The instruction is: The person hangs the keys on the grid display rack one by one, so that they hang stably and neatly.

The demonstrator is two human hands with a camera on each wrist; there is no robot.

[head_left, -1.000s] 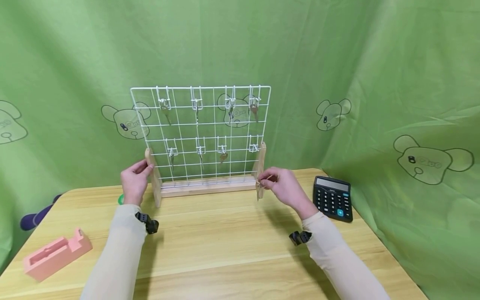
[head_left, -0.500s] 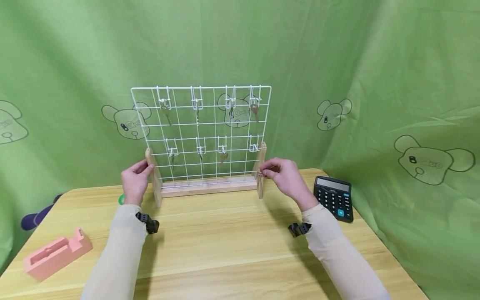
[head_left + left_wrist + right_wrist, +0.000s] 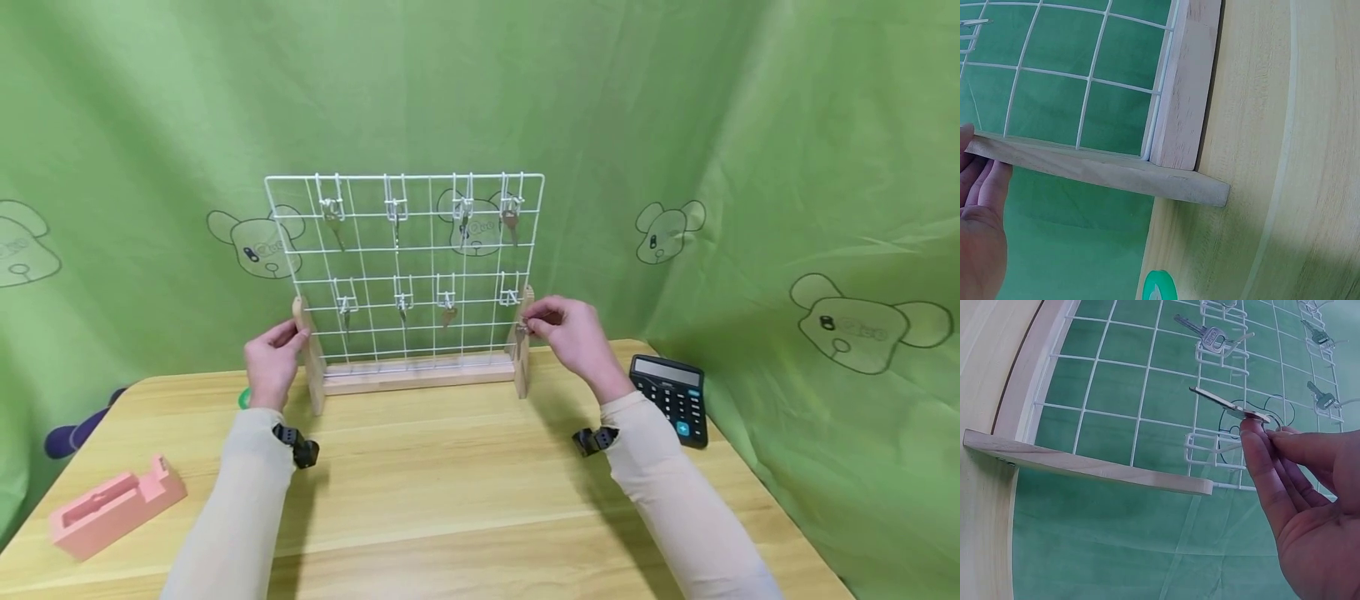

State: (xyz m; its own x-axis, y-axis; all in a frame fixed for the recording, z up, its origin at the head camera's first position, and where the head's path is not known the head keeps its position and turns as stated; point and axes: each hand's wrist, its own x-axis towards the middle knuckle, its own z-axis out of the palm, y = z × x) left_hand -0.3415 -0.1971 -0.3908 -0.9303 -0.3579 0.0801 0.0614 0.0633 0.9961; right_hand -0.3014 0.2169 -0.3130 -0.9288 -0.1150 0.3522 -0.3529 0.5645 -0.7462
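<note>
A white wire grid rack (image 3: 427,379) stands upright in wooden side supports. Hooks in two rows carry hanging keys, among them a brownish key (image 3: 448,316) in the lower row. The lower-right hook (image 3: 510,297) bears no key. My right hand (image 3: 573,335) pinches a key (image 3: 1230,406) between thumb and fingertips. In the right wrist view that key is held in front of the lower-right hook, its blade pointing away from the hand; whether they touch I cannot tell. My left hand (image 3: 272,365) grips the left wooden support (image 3: 1104,172) between thumb and fingers.
A black calculator (image 3: 663,371) lies right of the rack, partly behind my right forearm. At front left sits a pink tape dispenser (image 3: 116,508). A green round object (image 3: 1159,286) is by my left hand, and a purple object (image 3: 67,440) at the left edge. Green curtains surround the table.
My right hand has risen with the key along the right wooden support, from near its foot to just below the lower-right hook. The left hand has stayed on the left support.
</note>
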